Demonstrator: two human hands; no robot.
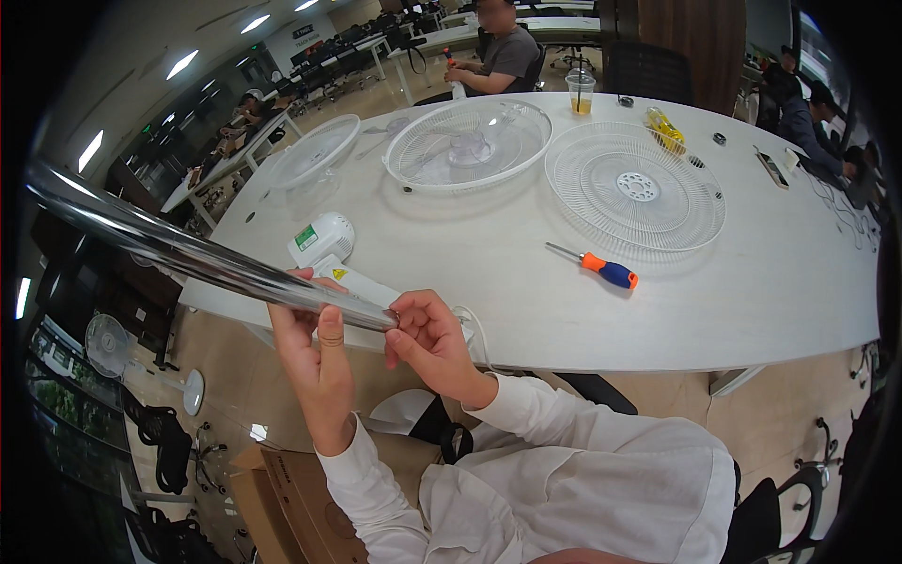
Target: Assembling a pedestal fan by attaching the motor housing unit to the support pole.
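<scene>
A long, shiny chrome tube (pixel 202 256) slants from the upper left down to the near edge of the table. My left hand (pixel 315 367) is closed around its lower part, with the thumb along the near side. At the tube's lower end, my right hand (pixel 437 348) has its thumb and curled fingers pinched on the rim. Whether a small part sits between those fingertips is hidden. Just beyond the tube lies a white fan motor housing (pixel 324 239) with a white neck (pixel 368 288), partly covered by the tube and my hands.
On the white table (pixel 489 310) lie a flat fan grille (pixel 587 188), a second grille (pixel 404 174) with clear blades, an orange-and-blue screwdriver (pixel 601 268) and a drink cup (pixel 581 94). Another grille (pixel 315 150) is at left. Below stands a cardboard box (pixel 301 498). A person sits across.
</scene>
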